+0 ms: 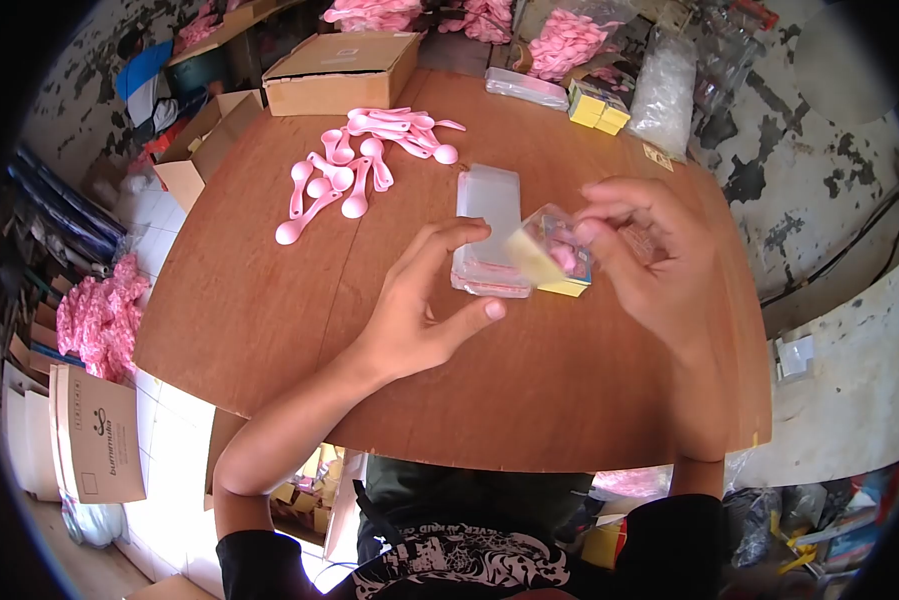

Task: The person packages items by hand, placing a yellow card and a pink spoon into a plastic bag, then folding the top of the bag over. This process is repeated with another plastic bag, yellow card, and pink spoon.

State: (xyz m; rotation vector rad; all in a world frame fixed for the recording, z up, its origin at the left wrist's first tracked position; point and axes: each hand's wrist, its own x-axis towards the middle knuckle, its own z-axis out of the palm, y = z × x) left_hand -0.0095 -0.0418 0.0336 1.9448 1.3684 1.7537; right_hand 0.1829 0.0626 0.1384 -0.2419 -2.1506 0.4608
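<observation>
My left hand (pixel 424 290) is over the table, thumb and fingers apart with nothing between them, beside a stack of clear plastic bags (pixel 489 215). My right hand (pixel 644 250) pinches the top of a small clear bag (pixel 551 235), blurred by motion, with something pink and a pale yellow card in it. Under this bag lie yellow and blue cards (pixel 566 287), partly covered. Beyond my left hand is a loose pile of pink measuring spoons (pixel 354 180).
A closed cardboard box (pixel 344 75) sits at the table's far edge. Along the far right edge are yellow card stacks (pixel 599 107), a clear plastic case (pixel 526 88) and a large bag of clear plastic (pixel 664 95). A person crouches at the far left.
</observation>
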